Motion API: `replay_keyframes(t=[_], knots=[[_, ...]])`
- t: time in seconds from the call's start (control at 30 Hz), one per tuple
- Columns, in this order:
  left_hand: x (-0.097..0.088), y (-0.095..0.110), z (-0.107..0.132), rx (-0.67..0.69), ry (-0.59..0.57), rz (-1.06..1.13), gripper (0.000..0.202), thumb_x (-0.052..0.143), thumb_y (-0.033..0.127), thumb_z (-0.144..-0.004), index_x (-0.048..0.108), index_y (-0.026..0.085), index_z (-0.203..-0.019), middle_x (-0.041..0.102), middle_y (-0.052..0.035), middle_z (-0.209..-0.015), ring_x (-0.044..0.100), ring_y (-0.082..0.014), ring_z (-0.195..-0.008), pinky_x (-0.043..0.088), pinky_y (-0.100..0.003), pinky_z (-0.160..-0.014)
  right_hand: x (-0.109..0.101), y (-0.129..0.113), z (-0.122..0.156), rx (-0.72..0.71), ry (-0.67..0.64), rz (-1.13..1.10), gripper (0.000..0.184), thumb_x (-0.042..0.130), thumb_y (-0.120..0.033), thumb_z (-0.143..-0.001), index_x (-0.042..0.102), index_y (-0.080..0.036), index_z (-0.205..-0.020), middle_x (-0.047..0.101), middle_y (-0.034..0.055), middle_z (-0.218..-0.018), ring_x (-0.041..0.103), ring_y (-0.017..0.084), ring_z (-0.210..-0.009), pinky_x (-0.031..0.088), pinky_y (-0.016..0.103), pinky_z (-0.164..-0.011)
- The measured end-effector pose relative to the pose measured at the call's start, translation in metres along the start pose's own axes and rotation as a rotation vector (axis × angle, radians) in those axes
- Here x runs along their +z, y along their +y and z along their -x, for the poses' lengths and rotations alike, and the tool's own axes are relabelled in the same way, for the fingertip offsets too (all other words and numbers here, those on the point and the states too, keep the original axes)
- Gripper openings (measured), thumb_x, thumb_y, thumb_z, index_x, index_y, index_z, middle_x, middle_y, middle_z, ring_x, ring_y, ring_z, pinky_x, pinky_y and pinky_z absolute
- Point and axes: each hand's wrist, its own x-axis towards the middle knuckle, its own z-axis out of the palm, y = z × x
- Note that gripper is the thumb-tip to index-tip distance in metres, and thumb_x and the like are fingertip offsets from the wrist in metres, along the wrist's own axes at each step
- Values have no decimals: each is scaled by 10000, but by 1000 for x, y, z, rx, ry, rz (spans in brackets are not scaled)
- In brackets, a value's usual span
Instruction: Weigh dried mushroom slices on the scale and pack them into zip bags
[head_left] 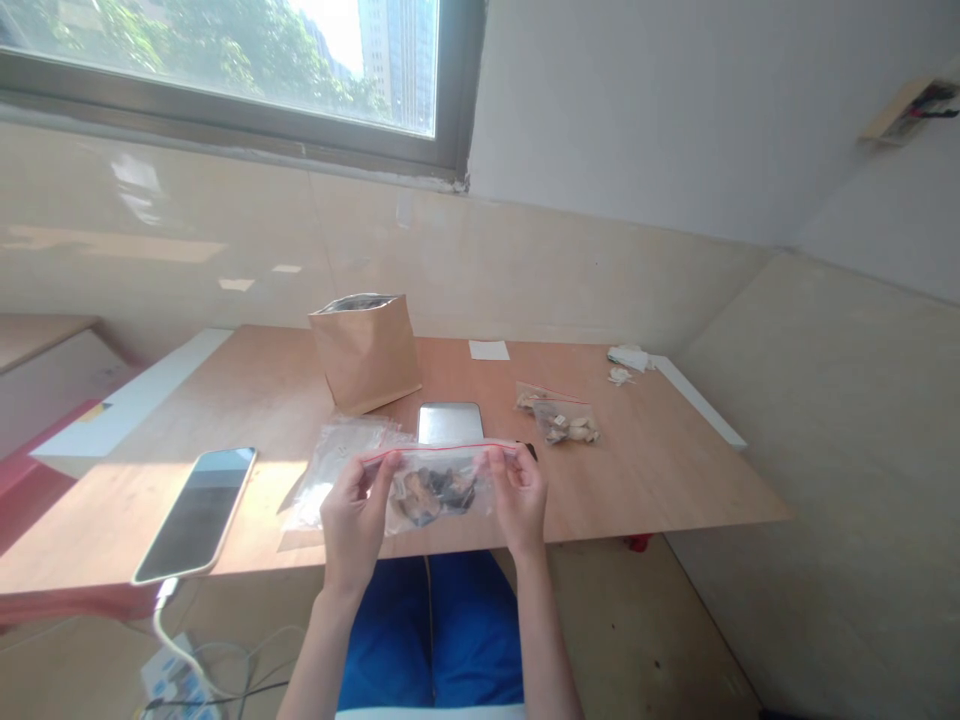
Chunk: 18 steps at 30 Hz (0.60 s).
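A clear zip bag (435, 497) with a red seal strip hangs between my two hands above the table's front edge. Dark and brown dried pieces, whose kind I cannot make out, lie inside it. My left hand (355, 520) pinches the top edge at the left end, and my right hand (519, 498) pinches it at the right end. Just behind the bag is a small silver scale (450, 422), partly covered by it. A pile of empty clear bags (330, 465) lies left of my left hand. Two filled zip bags (571, 424) lie beyond my right hand.
An open brown paper pouch (367, 355) stands at the back left of the wooden table (645, 480). A phone (199, 512) with a white charging cable (166, 620) lies at the left front. Near the wall are a white paper (489, 350) and crumpled white scraps (628, 358).
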Motion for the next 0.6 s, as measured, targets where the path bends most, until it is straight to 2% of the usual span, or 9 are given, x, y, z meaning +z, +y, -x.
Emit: replay_keyframes(t=[0.23, 0.37, 0.6], knots=[[7, 2, 4, -73, 32, 94, 310, 591, 475, -745, 645, 171, -775, 691, -38, -719, 649, -167, -703, 515, -262, -655, 12, -3, 1, 13, 49, -61, 262, 544, -426, -819, 596, -184, -735, 665, 25, -665, 631, 155, -637, 512, 295, -679], [9, -1, 5, -103, 31, 147, 327, 588, 481, -743, 665, 163, -719, 695, -48, -706, 650, -171, -690, 520, -271, -661, 17, -2, 1, 53, 21, -137, 262, 649, -440, -718, 629, -183, -764, 688, 33, -694, 644, 173, -665, 519, 313, -687], [6, -10, 3, -156, -53, 218, 298, 705, 421, -635, 702, 161, -782, 715, -61, -772, 661, -209, -750, 539, -300, -671, 14, 0, 1, 81, 41, -212, 188, 704, -359, -667, 657, -186, -720, 679, 12, -670, 626, 158, -637, 512, 312, -675]])
